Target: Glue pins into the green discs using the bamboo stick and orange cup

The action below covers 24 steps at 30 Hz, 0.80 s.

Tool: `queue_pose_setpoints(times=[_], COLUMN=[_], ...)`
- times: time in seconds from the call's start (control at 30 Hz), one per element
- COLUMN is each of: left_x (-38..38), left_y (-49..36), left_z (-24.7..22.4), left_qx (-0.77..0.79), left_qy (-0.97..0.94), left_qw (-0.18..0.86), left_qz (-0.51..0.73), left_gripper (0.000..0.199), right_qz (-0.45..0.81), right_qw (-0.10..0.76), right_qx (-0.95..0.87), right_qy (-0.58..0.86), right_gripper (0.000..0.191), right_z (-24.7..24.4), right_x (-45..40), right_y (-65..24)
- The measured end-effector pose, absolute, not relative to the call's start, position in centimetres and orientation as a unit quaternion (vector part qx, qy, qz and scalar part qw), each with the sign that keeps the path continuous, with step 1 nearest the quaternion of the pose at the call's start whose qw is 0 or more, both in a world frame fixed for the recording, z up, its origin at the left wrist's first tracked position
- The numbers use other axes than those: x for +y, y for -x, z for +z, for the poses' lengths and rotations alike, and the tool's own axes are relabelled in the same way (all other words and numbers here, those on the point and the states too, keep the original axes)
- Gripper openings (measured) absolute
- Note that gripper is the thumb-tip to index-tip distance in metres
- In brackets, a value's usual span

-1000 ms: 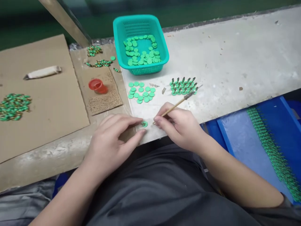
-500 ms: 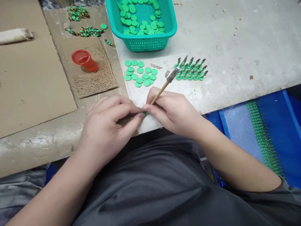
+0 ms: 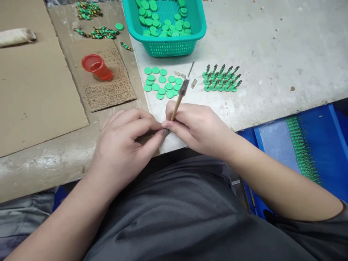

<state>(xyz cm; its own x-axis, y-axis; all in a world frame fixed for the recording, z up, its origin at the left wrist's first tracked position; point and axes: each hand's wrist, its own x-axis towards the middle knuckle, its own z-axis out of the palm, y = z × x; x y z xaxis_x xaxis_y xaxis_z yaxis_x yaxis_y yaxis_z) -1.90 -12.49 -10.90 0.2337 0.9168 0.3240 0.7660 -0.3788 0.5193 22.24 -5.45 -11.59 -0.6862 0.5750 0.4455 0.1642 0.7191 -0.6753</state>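
My left hand (image 3: 125, 141) is closed, thumb and forefinger pinching a small green disc (image 3: 169, 131) at the table's front edge. Most of that piece is hidden by fingertips. My right hand (image 3: 195, 127) is closed around a wooden-handled needle tool (image 3: 178, 103), its thin metal tip pointing up and away. The right thumb and fingertips meet the left fingertips at the disc. Just beyond the hands lie several loose green discs (image 3: 162, 79) with small holes. To their right, small dark-and-green figures (image 3: 223, 78) stand in rows on green discs.
A teal basket (image 3: 168, 49) of green discs stands at the back. On the left, a red cup (image 3: 98, 69) sits on a speckled cardboard piece (image 3: 108, 96), with piles of small figures (image 3: 88, 10) behind. A blue bin (image 3: 328, 145) with rows of figures is low at right.
The needle tool has swung more upright, its tip moving left. My right fingers have closed in over the small disc, which now shows less. My left hand has barely moved.
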Motion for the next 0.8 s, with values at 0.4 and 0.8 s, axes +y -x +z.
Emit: queue_pose_setpoints(times=[0.4,0.8], left_x=[-12.7,-12.3], left_y=[1.6,2.0], left_z=[-8.9,-6.8], left_qx=[0.567,0.61], left_qy=[-0.734,-0.56], left_qw=[0.212,0.415], left_qz=[0.307,0.377], left_gripper=[0.016,0.048], right_qz=[0.341,0.436], right_qw=[0.308,0.455], right_qx=[-0.856,-0.651], right_qy=[0.234,0.423], right_gripper=[0.02,0.024], right_z=[-11.5,-10.9], right_x=[-5.6,-8.8], right_y=[-22.0,-24.5])
